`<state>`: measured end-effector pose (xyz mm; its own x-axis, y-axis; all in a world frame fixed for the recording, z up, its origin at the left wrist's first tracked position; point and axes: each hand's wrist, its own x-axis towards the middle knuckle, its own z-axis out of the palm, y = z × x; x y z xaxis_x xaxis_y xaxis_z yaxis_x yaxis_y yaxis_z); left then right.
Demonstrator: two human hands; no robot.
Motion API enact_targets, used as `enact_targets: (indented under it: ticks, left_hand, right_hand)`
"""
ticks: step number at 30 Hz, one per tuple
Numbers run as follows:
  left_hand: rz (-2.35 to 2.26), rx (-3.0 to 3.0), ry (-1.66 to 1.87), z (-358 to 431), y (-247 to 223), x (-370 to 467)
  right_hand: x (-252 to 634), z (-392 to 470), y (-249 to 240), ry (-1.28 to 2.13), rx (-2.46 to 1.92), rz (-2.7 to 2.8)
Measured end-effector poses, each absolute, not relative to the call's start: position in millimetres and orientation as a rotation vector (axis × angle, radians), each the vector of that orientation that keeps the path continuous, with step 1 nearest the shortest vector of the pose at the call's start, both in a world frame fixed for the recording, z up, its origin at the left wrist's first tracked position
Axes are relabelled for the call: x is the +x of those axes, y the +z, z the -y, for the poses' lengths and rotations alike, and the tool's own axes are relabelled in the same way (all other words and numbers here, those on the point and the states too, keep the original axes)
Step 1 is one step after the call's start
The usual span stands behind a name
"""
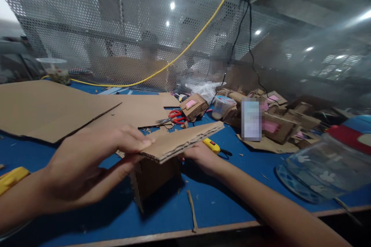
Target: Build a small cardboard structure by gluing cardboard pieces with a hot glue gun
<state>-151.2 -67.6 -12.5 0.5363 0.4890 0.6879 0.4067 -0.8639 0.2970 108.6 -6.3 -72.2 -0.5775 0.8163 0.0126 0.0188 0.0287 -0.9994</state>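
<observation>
Cardboard panel (176,141) is pinched by the left hand (89,156), fingers nearly closed, its length running rightward above the right hand (201,155), whose grip cannot be told.

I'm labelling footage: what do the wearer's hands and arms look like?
The left hand and right hand show no gloves or rings. The left forearm and right forearm show no sleeves; a pale strip beside the left one may be worn, but that's unclear.

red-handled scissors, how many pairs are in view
1: the red-handled scissors lie beyond the cardboard piece in the left hand, beside the small pink-patched cardboard box. Others may be hidden in the cardboard pile.
</observation>
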Motion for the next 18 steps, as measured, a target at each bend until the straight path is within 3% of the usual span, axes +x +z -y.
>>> enact_targets:
  ticks: [9, 18]
  left_hand:
    - [-1.078, 2.276, 1.632, 57, -14, -135]
    - [-0.931, 1.921, 1.524, 32, -16, -139]
  right_hand:
    - [112, 5, -63, 1.448, -0.959, 1.765]
    - [122, -7, -67, 1.324, -0.801, 1.732]
